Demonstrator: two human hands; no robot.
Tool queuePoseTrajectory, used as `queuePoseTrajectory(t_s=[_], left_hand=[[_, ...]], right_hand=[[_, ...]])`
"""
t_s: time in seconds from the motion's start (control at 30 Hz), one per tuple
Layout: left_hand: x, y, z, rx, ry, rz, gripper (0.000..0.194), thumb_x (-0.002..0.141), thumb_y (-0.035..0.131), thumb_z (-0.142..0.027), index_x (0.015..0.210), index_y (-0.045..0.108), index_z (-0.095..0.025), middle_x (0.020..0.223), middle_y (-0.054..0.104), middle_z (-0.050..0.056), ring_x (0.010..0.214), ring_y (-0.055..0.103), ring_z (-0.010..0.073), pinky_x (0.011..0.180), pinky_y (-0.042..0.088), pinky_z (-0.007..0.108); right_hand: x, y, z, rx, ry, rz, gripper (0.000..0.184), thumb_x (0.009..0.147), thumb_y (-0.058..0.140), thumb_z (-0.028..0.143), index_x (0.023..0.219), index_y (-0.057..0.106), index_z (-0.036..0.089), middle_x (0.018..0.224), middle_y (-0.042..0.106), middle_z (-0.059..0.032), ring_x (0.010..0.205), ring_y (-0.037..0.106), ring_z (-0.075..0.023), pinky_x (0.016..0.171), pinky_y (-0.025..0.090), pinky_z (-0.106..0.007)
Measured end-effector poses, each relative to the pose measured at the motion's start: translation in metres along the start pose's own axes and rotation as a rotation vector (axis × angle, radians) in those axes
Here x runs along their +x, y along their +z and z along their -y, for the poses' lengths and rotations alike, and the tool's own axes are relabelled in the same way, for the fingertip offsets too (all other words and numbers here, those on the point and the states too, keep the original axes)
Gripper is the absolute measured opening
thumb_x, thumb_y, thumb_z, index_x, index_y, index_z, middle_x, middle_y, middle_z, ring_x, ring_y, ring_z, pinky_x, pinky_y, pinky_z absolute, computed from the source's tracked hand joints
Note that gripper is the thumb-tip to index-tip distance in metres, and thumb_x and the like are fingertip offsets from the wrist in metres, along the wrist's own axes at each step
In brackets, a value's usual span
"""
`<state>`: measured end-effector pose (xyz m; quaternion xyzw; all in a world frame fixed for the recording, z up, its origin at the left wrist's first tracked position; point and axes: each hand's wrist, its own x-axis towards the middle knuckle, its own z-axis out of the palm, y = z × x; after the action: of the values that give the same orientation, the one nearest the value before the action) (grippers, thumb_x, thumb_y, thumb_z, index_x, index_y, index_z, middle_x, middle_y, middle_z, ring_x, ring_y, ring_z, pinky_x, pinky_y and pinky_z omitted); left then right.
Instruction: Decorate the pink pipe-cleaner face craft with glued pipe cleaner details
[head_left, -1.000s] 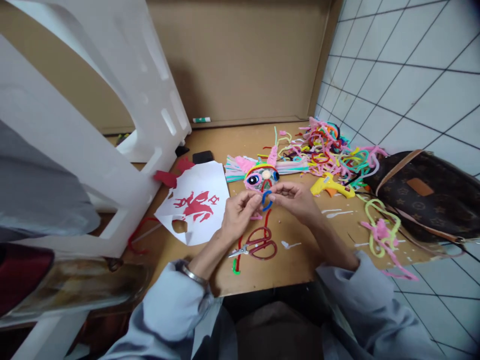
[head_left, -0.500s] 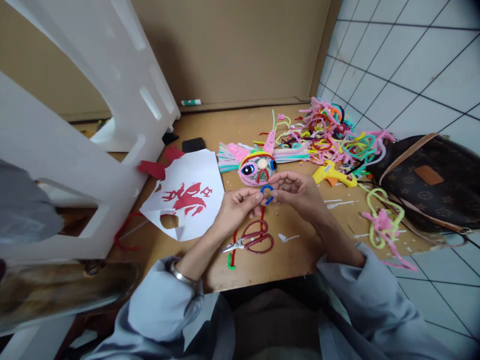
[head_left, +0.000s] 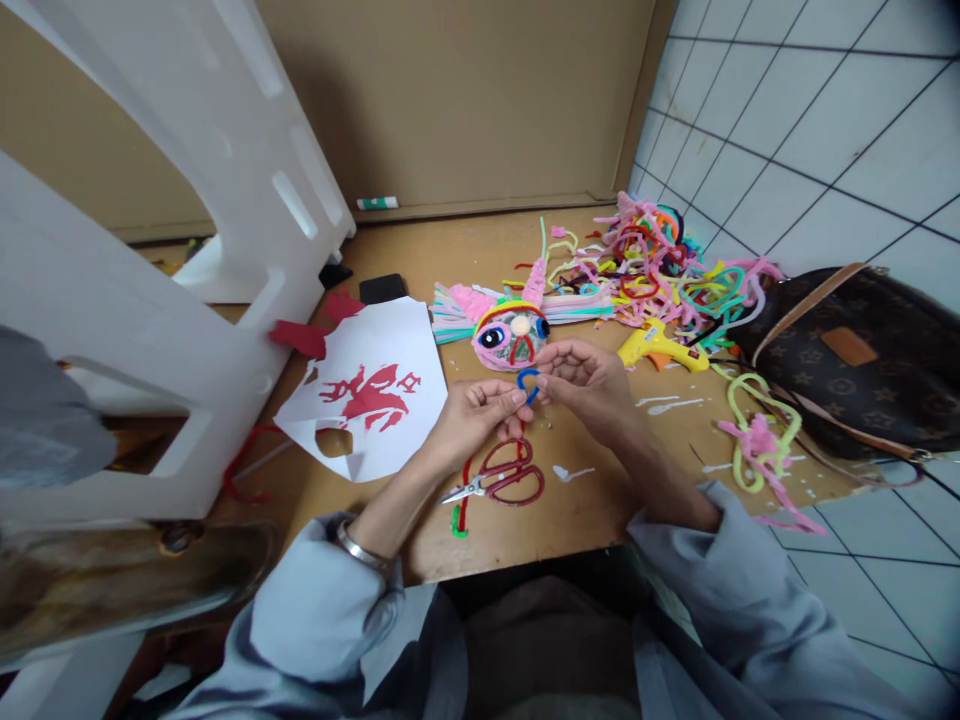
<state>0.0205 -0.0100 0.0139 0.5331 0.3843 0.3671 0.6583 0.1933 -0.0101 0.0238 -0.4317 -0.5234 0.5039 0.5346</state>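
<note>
Between my two hands is a short blue pipe cleaner, bent into a rounded loop. My left hand pinches its left side between thumb and fingers. On its right side, the thumb and fingertips of my right hand close on it. Just beyond lies a craft face with big eyes, pink ears and bundles of pastel pipe cleaners to each side. Red-handled scissors lie on the table below my hands, across a red pipe cleaner with a green end.
A white sheet with red cutouts lies to the left, a black phone behind it. At right are a yellow glue gun, a tangled pipe cleaner heap and a brown handbag. A white plastic frame borders the left.
The blue loop has been bent rounder, its ends now closer together. Both hands keep their pinch on it in nearly the same place. The whole view has shifted slightly.
</note>
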Motion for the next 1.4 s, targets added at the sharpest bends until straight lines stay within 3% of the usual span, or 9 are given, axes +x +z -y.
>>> queuePoseTrajectory(t_s=[0.27,0.47,0.73,0.9,1.0,1.13,1.27,1.4], left_hand=[[-0.003,0.002,0.005,0.144,0.024,0.039,0.047,0.082,0.066,-0.061,0.073,0.059,-0.016,0.061,0.06,-0.001,0.05,0.051,0.0079,0.052,0.041,0.021],[-0.008,0.005,0.004,0.439,0.112,-0.024,0.041,0.094,0.052,-0.051,0.07,0.053,-0.018,0.057,0.051,-0.004,0.049,0.042,0.0084,0.05,0.033,0.021],[-0.008,0.003,0.005,0.437,0.112,-0.004,0.04,0.093,0.056,-0.05,0.069,0.056,-0.017,0.057,0.053,-0.003,0.049,0.042,0.0081,0.05,0.034,0.021],[-0.002,-0.004,0.006,0.214,0.242,-0.217,0.029,0.088,0.064,-0.046,0.089,0.064,-0.017,0.067,0.062,-0.001,0.058,0.059,0.0111,0.059,0.051,0.024],[0.003,-0.01,0.002,0.166,0.39,-0.363,0.022,0.085,0.065,-0.038,0.093,0.065,-0.017,0.081,0.069,0.001,0.055,0.058,0.0082,0.054,0.05,0.021],[0.005,-0.013,-0.001,0.176,0.459,-0.386,0.013,0.084,0.063,-0.029,0.086,0.066,-0.017,0.075,0.069,0.0,0.051,0.056,0.0071,0.051,0.048,0.02],[0.004,-0.014,-0.002,0.186,0.487,-0.407,0.015,0.085,0.065,-0.032,0.083,0.066,-0.017,0.069,0.067,-0.001,0.05,0.055,0.0067,0.049,0.045,0.019],[0.007,-0.018,-0.004,0.124,0.583,-0.49,0.028,0.086,0.069,-0.044,0.089,0.067,-0.017,0.066,0.066,-0.002,0.047,0.053,0.0064,0.047,0.043,0.02]], right_hand=[[-0.004,0.004,-0.001,0.004,0.031,0.028,0.029,0.062,0.081,0.03,0.083,0.064,0.019,0.067,0.063,0.0038,0.054,0.056,-0.0076,0.054,0.048,-0.022],[-0.003,-0.002,0.001,-0.073,0.078,0.128,0.02,0.067,0.073,0.034,0.073,0.064,0.017,0.056,0.059,0.0043,0.048,0.05,-0.0072,0.047,0.039,-0.02],[-0.001,-0.014,-0.001,-0.151,0.073,0.165,0.018,0.07,0.068,0.035,0.073,0.066,0.017,0.054,0.058,0.0044,0.046,0.051,-0.0082,0.045,0.039,-0.02],[0.004,-0.041,0.006,-0.461,-0.017,0.354,0.017,0.075,0.059,0.022,0.077,0.075,0.017,0.066,0.069,-0.0011,0.058,0.059,-0.012,0.055,0.045,-0.022],[0.006,-0.048,0.013,-0.605,-0.136,0.472,0.025,0.069,0.056,0.009,0.075,0.078,0.019,0.078,0.073,-0.0034,0.072,0.063,-0.0146,0.067,0.048,-0.025],[0.003,-0.038,0.016,-0.523,-0.093,0.51,0.022,0.078,0.056,0.016,0.081,0.078,0.018,0.073,0.072,-0.002,0.065,0.06,-0.0133,0.062,0.045,-0.024],[0.001,-0.019,-0.002,-0.56,-0.13,0.56,0.014,0.081,0.064,0.023,0.085,0.077,0.017,0.072,0.072,-0.0001,0.061,0.057,-0.0119,0.059,0.04,-0.023],[-0.001,-0.005,-0.026,-0.835,-0.291,0.406,0.016,0.087,0.059,0.018,0.085,0.074,0.016,0.082,0.074,-0.006,0.073,0.061,-0.0162,0.068,0.04,-0.027]])
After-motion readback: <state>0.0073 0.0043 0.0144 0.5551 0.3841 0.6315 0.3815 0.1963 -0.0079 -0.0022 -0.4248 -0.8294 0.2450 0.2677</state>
